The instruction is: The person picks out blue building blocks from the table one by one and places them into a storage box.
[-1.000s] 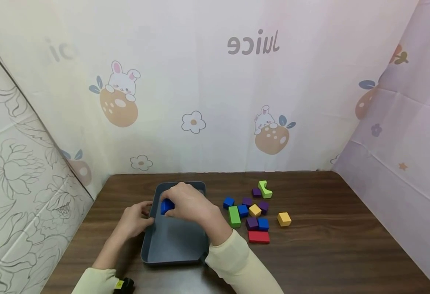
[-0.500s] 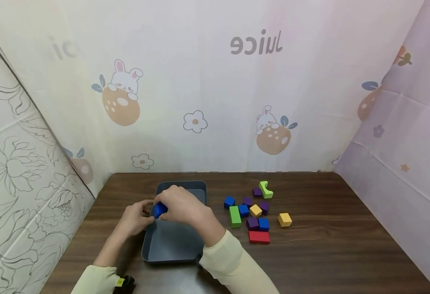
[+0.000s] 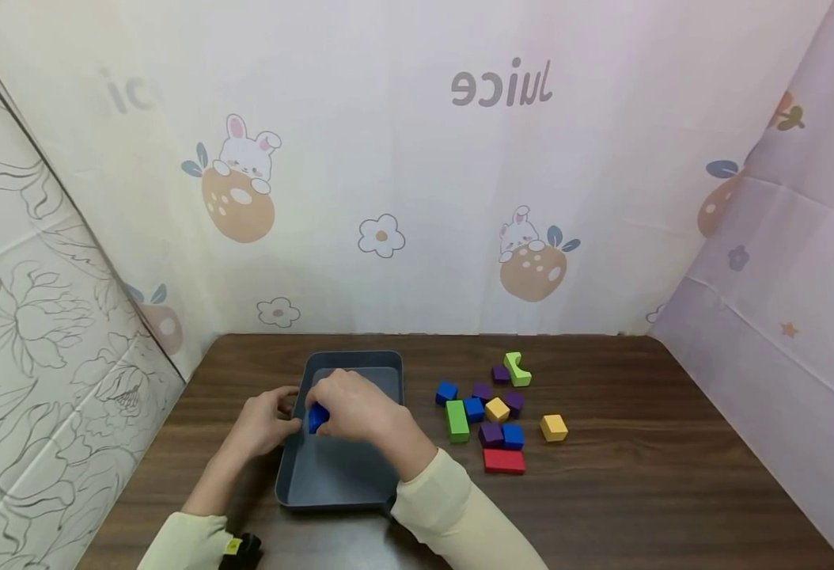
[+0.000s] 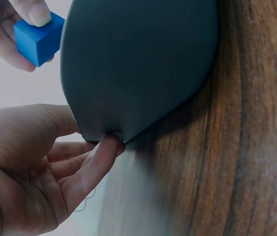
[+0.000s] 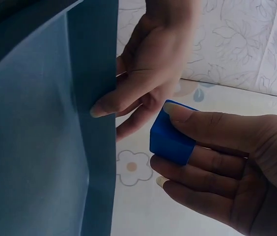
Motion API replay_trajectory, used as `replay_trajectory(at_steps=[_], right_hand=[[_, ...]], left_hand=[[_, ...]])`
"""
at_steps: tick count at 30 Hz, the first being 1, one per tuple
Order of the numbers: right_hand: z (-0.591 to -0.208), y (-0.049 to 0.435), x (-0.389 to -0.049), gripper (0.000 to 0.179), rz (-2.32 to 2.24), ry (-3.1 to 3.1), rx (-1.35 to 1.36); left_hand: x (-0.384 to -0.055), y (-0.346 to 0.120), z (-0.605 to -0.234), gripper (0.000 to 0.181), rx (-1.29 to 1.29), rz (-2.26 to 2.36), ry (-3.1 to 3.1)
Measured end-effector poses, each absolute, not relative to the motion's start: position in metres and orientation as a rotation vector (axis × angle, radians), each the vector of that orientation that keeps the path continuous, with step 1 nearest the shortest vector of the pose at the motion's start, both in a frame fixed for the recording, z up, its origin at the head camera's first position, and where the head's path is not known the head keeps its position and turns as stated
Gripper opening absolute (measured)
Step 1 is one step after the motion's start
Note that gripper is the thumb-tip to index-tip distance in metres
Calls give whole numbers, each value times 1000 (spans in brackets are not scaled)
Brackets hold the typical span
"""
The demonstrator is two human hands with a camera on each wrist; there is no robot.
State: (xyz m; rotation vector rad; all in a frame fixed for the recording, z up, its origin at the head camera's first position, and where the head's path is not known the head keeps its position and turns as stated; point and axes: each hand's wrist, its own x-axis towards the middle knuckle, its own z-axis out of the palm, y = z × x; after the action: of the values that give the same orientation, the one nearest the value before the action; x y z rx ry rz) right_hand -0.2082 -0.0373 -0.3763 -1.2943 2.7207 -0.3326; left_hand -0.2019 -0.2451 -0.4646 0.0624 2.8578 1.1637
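My right hand (image 3: 356, 408) pinches a blue cube (image 5: 170, 137) between thumb and fingers, above the left part of a dark grey rectangular tray (image 3: 339, 475). In the left wrist view the blue cube (image 4: 39, 39) appears above the tray's rim, apart from it. The left hand (image 3: 256, 423) grips the tray's left side wall. Its thumb (image 5: 111, 102) reaches over the rim onto the inner face, while the other fingers stay outside. Part of the tray's floor is hidden under the right hand and forearm.
Right of the tray lie several loose blocks: a green block (image 3: 456, 421), a red block (image 3: 504, 461), a yellow cube (image 3: 554, 428), a light green curved block (image 3: 517, 370), plus blue and purple cubes. Patterned curtains (image 3: 388, 158) stand behind and beside the brown wooden table (image 3: 623, 475).
My right hand has carried the blue cube a little left toward the left hand, then slightly back and nearer the body. The left hand keeps its hold on the tray.
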Motion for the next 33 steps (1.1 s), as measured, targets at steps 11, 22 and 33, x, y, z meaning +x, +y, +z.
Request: replay_trajectory(at_steps=[11,22,33], right_hand=[[-387,-39,-211,34,-326,2677,-1273],[-398,-47,-203,34,-261,2652,-1244],[-401,-54,-195,35,-181,2642,-1214]], left_hand=[[-202,-245,-465,59,69,1163,2869],[-200,-244,-464,59,58,1157,2870],[-201,-243,-463,59,49,1120,2876]])
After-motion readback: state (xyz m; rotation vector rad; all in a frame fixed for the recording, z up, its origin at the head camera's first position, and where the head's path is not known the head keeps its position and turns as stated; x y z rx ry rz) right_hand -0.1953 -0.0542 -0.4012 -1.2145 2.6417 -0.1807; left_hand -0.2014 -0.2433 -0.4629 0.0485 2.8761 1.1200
